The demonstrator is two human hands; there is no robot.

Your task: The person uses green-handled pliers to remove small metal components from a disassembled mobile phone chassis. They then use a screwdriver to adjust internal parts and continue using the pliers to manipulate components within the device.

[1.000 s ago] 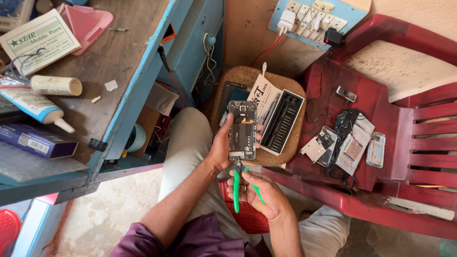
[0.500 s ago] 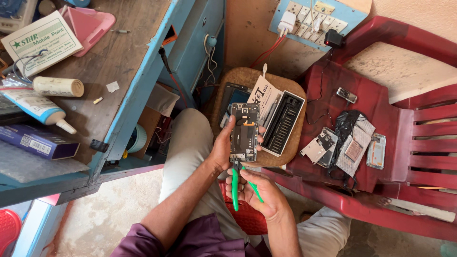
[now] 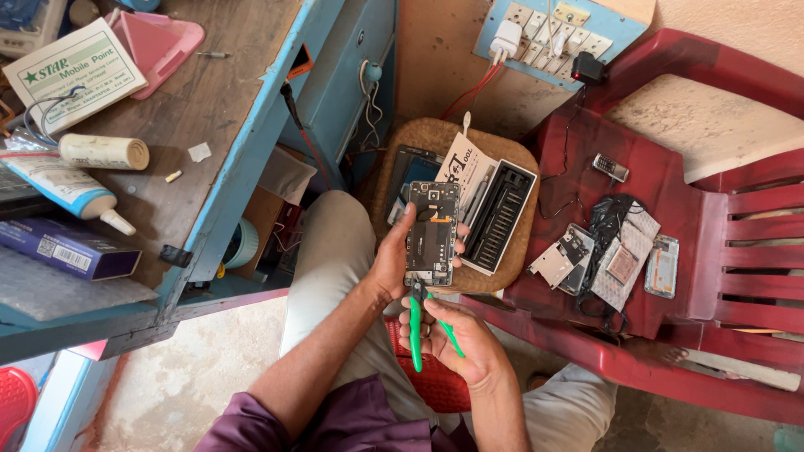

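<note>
While both hands kept their grip, little had changed from half a second before: the phone [image 3: 431, 234] sat at the same spot over the lap, and the pliers [image 3: 421, 322] stayed at its lower edge, only nudged slightly. Left hand [image 3: 394, 259] was wrapped around the phone from its left side, thumb at the top corner, fingertips showing on the right edge. Right hand [image 3: 456, 339] was closed around the green pliers handles, its fingers curled over them; the tips touched the phone's bottom end, though whether they pinched a part could not be told. Phone was held upright, back cover off, dark board and black inner plate exposed, a camera lens near the top. It hung just above a round wicker stool [image 3: 402, 142] that carried a black bit case [image 3: 498, 216] and a white card. Red plastic chair [image 3: 670, 167] to the right held loose phone parts [image 3: 615, 259] and a small handset [image 3: 610, 167]. Workbench [image 3: 209, 109] on the left had a tube [image 3: 71, 188], a white roll [image 3: 105, 151], a purple box [image 3: 67, 249] and a pink tray [image 3: 155, 42]. Wall socket board [image 3: 548, 33] above had a white charger plugged in.
</note>
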